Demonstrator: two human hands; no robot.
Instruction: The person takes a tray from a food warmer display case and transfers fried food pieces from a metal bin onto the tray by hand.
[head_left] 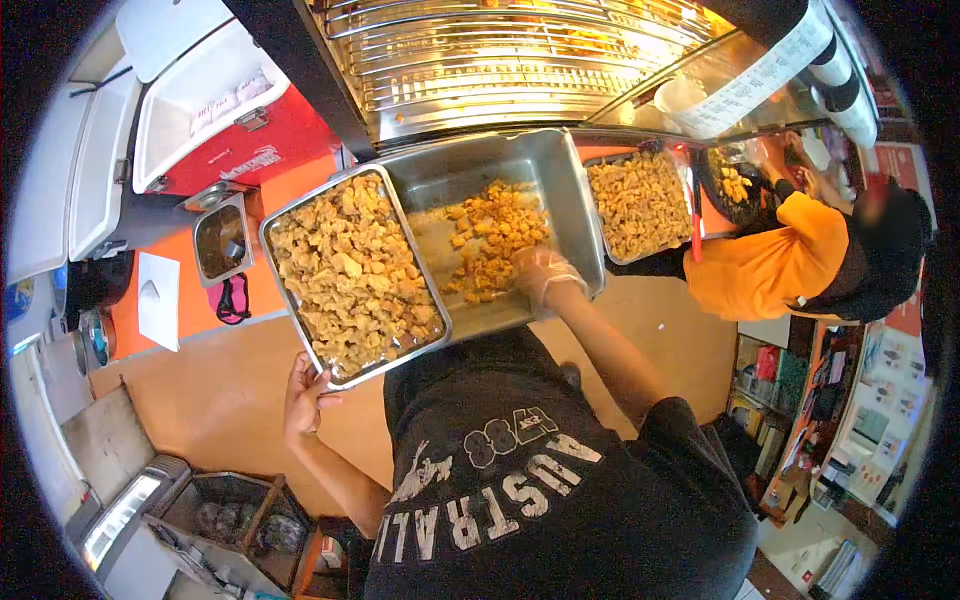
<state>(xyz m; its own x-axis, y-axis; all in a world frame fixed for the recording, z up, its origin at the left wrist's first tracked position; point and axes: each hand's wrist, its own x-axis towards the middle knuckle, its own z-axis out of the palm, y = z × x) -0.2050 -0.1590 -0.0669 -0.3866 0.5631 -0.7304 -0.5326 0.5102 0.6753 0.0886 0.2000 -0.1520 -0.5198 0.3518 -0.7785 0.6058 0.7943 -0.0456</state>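
Observation:
A shallow metal tray heaped with small fried, breaded pieces rests at a slant, partly over a deep steel pan. At its near left corner, my left hand grips the tray, with the thumb and fingers by the rim. My right hand, in a thin clear glove, reaches inside the pan at the right edge of a looser pile of orange-brown fried pieces. Its fingers are blurred, so I cannot see whether they hold any pieces.
Another tray of fried pieces stands right of the pan. Beyond it, a person in an orange shirt works at a dark bowl. A lit display warmer is behind. Left are a red cooler and a small steel container.

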